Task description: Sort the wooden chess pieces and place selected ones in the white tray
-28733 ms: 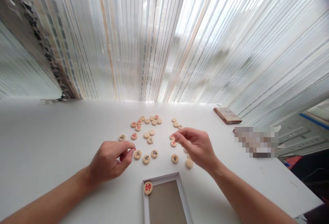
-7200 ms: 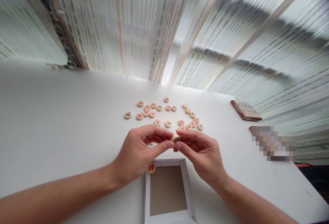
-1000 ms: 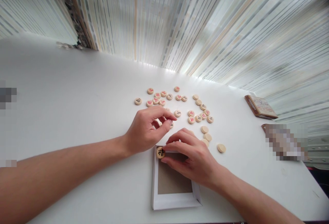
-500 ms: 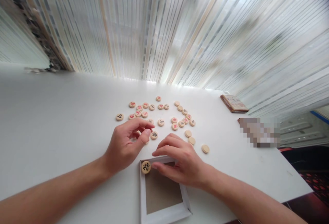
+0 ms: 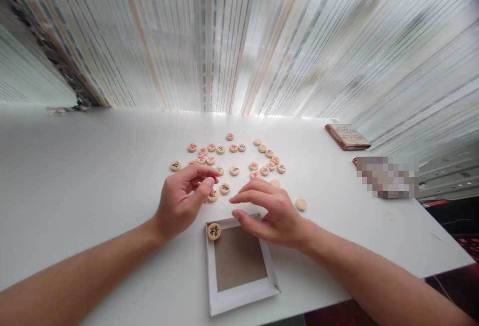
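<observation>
My left hand (image 5: 183, 197) hovers over the table, fingers loosely curled and the thumb a little apart from them; nothing shows in its grasp. Just right of its fingertips lie a xiangqi piece with a black character (image 5: 225, 188) and a partly covered piece (image 5: 213, 196). Fingers spread, my right hand (image 5: 272, 212) holds nothing above the far right part of a shallow white box tray (image 5: 243, 294). A larger black-marked general piece (image 5: 214, 231) sits in the tray's far left corner. More round wooden pieces, red-marked (image 5: 211, 160) and black-marked (image 5: 234, 170), are scattered beyond my hands.
Some discs lie blank side up, among them one (image 5: 301, 204) right of my right hand. Toward the right of the white table (image 5: 112, 166) are a small flat box (image 5: 348, 137) and a blurred-out item (image 5: 387, 177). A striped curtain (image 5: 232, 41) hangs along the back.
My right hand has moved up and slightly right, away from the general piece in the tray corner. My left hand has shifted slightly left. The camera view has tilted a little.
</observation>
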Demonstrator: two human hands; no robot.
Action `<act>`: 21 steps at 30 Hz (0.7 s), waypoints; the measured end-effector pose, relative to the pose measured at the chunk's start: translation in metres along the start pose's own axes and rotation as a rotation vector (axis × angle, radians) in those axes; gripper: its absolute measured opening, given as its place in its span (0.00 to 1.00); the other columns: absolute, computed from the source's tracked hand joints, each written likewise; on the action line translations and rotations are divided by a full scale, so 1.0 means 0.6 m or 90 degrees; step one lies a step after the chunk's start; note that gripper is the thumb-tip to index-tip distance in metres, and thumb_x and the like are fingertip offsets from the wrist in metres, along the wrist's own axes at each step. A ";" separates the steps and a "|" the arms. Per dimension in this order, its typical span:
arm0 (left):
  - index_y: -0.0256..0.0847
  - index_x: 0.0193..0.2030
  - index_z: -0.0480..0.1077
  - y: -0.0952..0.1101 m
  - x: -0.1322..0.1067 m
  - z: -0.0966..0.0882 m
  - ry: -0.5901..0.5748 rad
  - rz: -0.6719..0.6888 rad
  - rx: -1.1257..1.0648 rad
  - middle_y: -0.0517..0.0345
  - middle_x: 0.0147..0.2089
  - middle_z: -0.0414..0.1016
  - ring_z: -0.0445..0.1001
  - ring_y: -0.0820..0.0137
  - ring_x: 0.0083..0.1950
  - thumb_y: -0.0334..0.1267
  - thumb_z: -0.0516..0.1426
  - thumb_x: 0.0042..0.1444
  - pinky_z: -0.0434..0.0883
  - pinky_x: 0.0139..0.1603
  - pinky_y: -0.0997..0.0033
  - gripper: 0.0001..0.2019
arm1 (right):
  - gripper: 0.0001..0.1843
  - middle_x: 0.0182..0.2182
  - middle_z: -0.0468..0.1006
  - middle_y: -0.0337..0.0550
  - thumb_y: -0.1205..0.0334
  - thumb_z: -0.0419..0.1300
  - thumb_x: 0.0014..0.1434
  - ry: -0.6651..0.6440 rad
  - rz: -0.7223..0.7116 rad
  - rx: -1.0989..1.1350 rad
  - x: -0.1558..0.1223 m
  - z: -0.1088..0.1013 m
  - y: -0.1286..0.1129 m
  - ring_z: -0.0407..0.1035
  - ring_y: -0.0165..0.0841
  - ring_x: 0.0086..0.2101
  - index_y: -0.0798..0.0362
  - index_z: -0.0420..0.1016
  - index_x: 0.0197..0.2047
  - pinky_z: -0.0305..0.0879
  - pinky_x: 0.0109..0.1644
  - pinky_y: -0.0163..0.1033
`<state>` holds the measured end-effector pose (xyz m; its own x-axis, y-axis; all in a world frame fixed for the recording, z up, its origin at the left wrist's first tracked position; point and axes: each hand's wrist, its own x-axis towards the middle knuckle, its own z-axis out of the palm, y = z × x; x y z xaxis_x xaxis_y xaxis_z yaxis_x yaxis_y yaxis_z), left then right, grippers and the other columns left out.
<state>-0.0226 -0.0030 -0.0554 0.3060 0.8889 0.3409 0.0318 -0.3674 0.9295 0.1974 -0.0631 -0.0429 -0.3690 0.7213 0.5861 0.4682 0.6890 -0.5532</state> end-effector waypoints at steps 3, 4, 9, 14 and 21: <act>0.37 0.44 0.79 0.000 -0.003 0.001 -0.003 0.008 0.004 0.54 0.40 0.80 0.79 0.74 0.31 0.34 0.59 0.67 0.76 0.30 0.75 0.07 | 0.05 0.34 0.82 0.47 0.67 0.66 0.65 0.032 0.018 0.002 0.001 -0.002 0.008 0.75 0.36 0.34 0.54 0.82 0.44 0.72 0.41 0.42; 0.37 0.44 0.79 0.000 -0.004 0.001 -0.003 0.010 0.008 0.54 0.40 0.80 0.79 0.73 0.32 0.34 0.59 0.67 0.76 0.30 0.74 0.07 | 0.04 0.34 0.82 0.47 0.67 0.66 0.65 0.040 0.026 0.007 0.001 -0.003 0.011 0.75 0.35 0.34 0.54 0.82 0.44 0.72 0.41 0.42; 0.37 0.44 0.79 0.000 -0.005 0.002 -0.007 0.017 0.018 0.53 0.39 0.81 0.79 0.73 0.32 0.33 0.58 0.67 0.76 0.31 0.74 0.07 | 0.05 0.32 0.80 0.43 0.69 0.64 0.66 0.069 0.051 0.021 0.004 -0.004 0.018 0.73 0.34 0.32 0.52 0.82 0.43 0.70 0.37 0.41; 0.38 0.44 0.79 -0.001 -0.006 -0.002 -0.019 0.027 0.028 0.55 0.37 0.81 0.79 0.73 0.31 0.33 0.58 0.67 0.77 0.31 0.74 0.07 | 0.06 0.31 0.80 0.42 0.69 0.63 0.67 0.070 0.076 0.011 0.005 -0.002 0.023 0.72 0.32 0.30 0.51 0.82 0.41 0.69 0.36 0.40; 0.38 0.43 0.80 -0.002 -0.004 -0.003 -0.023 0.033 0.047 0.55 0.36 0.82 0.80 0.72 0.31 0.34 0.58 0.67 0.77 0.31 0.75 0.08 | 0.07 0.30 0.80 0.42 0.67 0.62 0.68 0.077 0.087 0.009 0.006 0.001 0.029 0.73 0.32 0.29 0.51 0.82 0.41 0.69 0.35 0.38</act>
<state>-0.0252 -0.0044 -0.0568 0.3430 0.8585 0.3811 0.0846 -0.4323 0.8978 0.2039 -0.0486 -0.0509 -0.2029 0.7950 0.5716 0.4957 0.5868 -0.6403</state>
